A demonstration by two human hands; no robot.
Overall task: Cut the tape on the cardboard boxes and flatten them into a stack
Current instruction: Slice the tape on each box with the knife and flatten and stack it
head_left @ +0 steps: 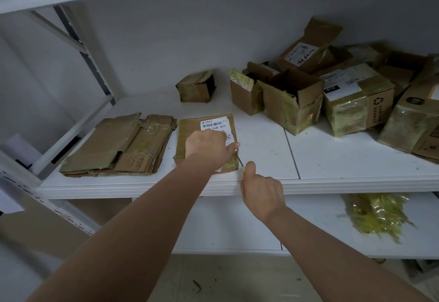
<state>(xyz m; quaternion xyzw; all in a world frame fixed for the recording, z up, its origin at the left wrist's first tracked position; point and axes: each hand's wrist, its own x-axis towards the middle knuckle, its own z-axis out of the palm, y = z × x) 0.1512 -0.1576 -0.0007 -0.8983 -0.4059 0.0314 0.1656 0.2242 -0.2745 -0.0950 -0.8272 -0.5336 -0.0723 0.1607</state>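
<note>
Cardboard box [206,144], pressed flat-handed by the left hand [209,146], lies just forward-left of the right hand [262,195], whose grip clenches a thin blade [240,160] at its near-right corner.

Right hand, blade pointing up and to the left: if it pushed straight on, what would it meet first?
Probably the near right corner of the labelled box, which the blade tip in the right hand seems to touch already; the left hand lies just beyond.
</note>
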